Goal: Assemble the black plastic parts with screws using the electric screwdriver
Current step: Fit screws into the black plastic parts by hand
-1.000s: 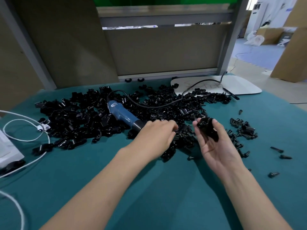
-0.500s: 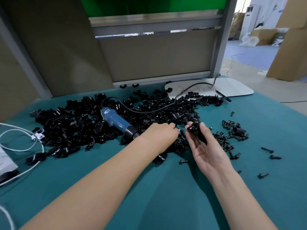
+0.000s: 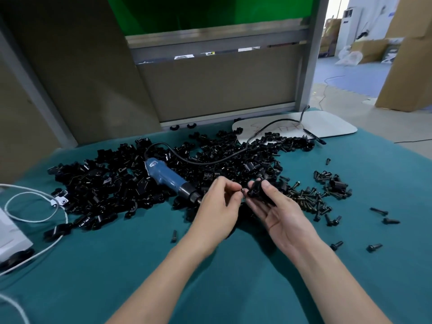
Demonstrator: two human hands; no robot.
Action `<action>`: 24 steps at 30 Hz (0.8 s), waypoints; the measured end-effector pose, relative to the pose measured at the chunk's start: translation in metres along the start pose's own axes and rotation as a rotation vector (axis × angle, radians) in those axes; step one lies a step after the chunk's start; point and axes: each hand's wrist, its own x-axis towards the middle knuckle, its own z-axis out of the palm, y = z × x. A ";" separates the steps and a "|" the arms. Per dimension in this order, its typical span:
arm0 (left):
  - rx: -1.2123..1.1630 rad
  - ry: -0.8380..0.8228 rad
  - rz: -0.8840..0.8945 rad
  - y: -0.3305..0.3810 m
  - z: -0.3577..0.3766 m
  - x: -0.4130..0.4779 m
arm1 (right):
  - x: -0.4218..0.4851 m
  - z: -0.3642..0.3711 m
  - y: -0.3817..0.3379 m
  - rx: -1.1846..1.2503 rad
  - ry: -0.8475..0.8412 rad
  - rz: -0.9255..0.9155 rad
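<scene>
A wide pile of black plastic parts covers the far half of the green table. On it lies the blue electric screwdriver, its black tip toward my hands. My right hand holds a black plastic part between thumb and fingers, palm up. My left hand pinches a small black screw right beside that part. A heap of black screws lies just right of my right hand.
Loose screws are scattered at the right. A white board lies at the far right with the screwdriver's black cable across it. White cable and a white box sit at the left edge. A partition wall stands behind.
My left hand left the pile with a screw pinched in it and rose to meet the part. My right hand drew the part inward toward the left hand.
</scene>
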 end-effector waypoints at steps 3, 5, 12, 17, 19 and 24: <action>0.045 0.069 0.069 -0.005 0.007 -0.013 | -0.003 0.002 0.002 -0.041 -0.038 0.010; 0.182 0.100 0.168 -0.009 0.009 -0.020 | -0.005 0.002 0.001 -0.061 -0.053 0.010; 0.411 0.253 0.342 -0.013 0.013 -0.032 | -0.005 0.006 0.001 -0.113 -0.046 -0.008; -0.139 0.258 0.073 -0.014 0.006 -0.033 | -0.004 0.006 0.004 -0.127 -0.086 0.014; -0.257 0.256 0.038 -0.011 0.005 -0.032 | -0.005 0.007 0.005 -0.150 -0.115 0.024; -0.460 0.203 -0.069 -0.008 0.006 -0.033 | -0.007 0.009 0.007 -0.179 -0.132 0.026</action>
